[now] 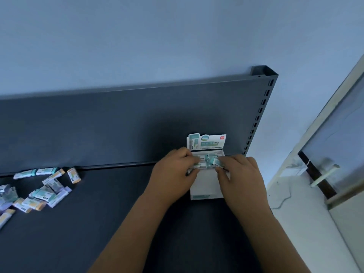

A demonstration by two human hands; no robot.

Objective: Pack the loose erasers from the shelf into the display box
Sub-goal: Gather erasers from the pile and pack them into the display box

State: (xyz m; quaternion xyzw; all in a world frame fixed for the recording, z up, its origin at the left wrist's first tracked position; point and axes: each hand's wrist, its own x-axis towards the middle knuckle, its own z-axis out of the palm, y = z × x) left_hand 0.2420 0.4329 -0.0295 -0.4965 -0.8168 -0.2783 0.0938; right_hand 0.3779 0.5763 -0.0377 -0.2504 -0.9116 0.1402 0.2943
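Observation:
A white display box with an upright printed flap stands on the dark shelf against its back panel. Both hands reach into its open top. My left hand pinches a teal-and-white eraser at the box's left side. My right hand pinches another eraser at the right side. More teal erasers lie inside the box between my fingers. A pile of loose erasers in teal, orange and purple sleeves lies on the shelf far to the left.
The shelf's dark back panel rises behind the box, with a slotted upright post at its right end. To the right are a pale wall, a glass door with a lever handle, and a lower white surface.

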